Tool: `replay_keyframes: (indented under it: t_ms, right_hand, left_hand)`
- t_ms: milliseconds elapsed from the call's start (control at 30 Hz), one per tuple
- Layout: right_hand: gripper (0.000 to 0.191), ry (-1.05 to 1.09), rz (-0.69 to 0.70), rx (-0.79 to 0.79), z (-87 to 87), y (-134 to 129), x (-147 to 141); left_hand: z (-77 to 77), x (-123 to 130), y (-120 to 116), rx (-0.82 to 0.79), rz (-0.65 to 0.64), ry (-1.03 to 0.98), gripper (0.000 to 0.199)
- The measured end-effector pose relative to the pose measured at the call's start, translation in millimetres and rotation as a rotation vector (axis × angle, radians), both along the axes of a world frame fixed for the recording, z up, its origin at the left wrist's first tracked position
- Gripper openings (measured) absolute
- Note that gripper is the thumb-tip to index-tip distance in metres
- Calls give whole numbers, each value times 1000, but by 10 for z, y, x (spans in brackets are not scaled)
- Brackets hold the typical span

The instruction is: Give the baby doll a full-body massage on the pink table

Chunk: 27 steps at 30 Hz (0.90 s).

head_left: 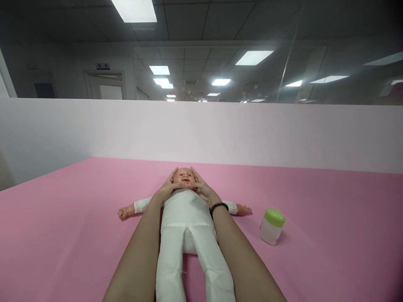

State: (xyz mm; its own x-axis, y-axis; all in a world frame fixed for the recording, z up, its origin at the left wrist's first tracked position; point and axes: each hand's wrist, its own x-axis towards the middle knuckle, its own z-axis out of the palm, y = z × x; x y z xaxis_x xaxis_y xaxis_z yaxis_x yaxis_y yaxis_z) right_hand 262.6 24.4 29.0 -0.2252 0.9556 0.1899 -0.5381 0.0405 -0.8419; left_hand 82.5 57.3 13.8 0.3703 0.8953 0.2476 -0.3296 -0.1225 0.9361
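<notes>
The head camera rides on the person's head and faces forward and tilted down, looking along the doll from its feet toward its head. It sits close above the pink bench, so the person's left forearm and right forearm rise from the bottom edge of the frame. The wide view takes in the jar at right, then reaches past the white partition to the ceiling across the top.

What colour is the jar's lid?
The jar's lid is lime green, clearest in the head view.
</notes>
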Motion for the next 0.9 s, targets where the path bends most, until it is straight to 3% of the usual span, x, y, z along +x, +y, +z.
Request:
replay_keyframes:
  t_ms: [167,533,900]
  right_hand:
    - [118,28,36,1,9,23,7]
    - [112,-32,-8,38,-37,17,-5]
    - [100,3,-33,57,-132,191,-32]
  left_hand:
    - [37,2,-31,-23,-19,-33,109]
    - [2,-2,3,16,4,14,115]
    - [-20,33,33,-12,1,-48,92]
